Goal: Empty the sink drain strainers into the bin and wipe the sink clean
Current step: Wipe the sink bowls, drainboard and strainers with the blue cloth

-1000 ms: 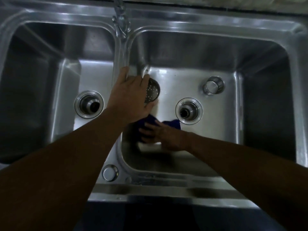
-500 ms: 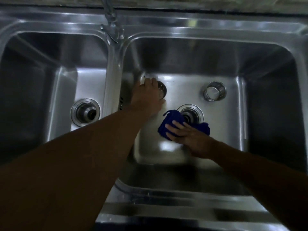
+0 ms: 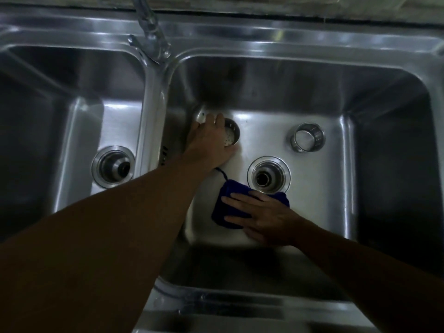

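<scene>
A steel double sink fills the view. My left hand reaches into the right basin and grips a perforated steel strainer low at the basin's back left corner. A second steel strainer stands upright on the basin floor at the back right. My right hand presses flat on a dark blue cloth on the basin floor, just in front of the open right drain. The left basin's drain is open too.
The tap rises from the back rim above the divider between the two basins. The sink's front rim runs along the bottom. My left forearm crosses the divider and covers the front of the left basin.
My left hand has carried the strainer down from above the divider to the right basin's floor. My right hand has slid the cloth right, then back toward the front of the drain.
</scene>
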### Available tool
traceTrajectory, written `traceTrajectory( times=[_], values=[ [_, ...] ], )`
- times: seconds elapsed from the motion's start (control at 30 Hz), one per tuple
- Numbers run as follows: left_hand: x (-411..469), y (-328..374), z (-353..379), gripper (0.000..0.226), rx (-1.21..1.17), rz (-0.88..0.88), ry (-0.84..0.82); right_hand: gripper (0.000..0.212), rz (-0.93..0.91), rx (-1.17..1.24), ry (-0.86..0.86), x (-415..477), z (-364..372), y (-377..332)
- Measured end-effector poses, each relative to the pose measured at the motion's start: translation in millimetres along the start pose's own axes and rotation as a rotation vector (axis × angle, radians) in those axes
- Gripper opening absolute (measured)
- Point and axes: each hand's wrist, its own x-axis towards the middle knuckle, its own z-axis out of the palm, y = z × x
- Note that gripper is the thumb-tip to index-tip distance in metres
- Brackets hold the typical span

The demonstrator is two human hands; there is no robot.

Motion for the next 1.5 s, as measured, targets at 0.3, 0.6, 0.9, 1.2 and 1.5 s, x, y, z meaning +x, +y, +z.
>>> traceTrajectory(
  times=[0.3, 0.6, 0.9, 1.2, 1.5],
  values=[
    [-70, -18, -74, 0.05, 0.184, 0.222, 0.254, 0.067, 0.383, 0.085, 0.237, 8, 3, 19],
    [-137, -69, -56, 0.049, -0.143, 0.212, 0.37, 0.065, 0.636, 0.219, 0.212, 45, -3, 8],
    [-131, -76, -40, 0.051, -0.358, 0.22, 0.439, 0.05, 0.004, 0.192, -0.347, 86, -18, -72],
    [-134, -71, -44, 0.057, -0.407, 0.176, 0.406, 0.045, 0.28, 0.744, -0.336, 70, -54, -78],
    [-135, -71, -49, 0.058, -0.378, 0.17, 0.373, 0.047, 0.524, 0.885, -0.5, 36, -84, -55]
  ],
)
